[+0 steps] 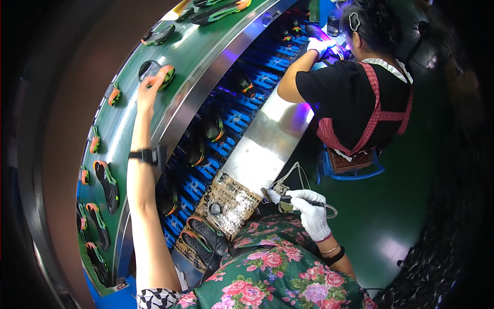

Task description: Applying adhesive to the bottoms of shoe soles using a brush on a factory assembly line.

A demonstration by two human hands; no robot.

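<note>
My bare left hand [149,90] reaches to the far left over the green conveyor belt [121,131]. Its fingers pinch the orange-and-green end of a black shoe sole [168,77]. In a white knit glove, my right hand [312,212] grips a brush [268,194] by its dark handle, from which a thin pale tube loops. The bristles sit just past the near end of a worn, stained work board [231,203]. Close to my lap lies a pair of dark soles [205,238] with holes in their heels. A small round dark cup [215,208] rests on the board.
Several soles, such as a long black one [106,186], lie along the belt. A lower blue-and-black slatted conveyor [198,177] carries more. Ahead right, a co-worker [360,103] sits on a blue stool [350,172] under purple light. A dark heap [427,273] covers the floor at right.
</note>
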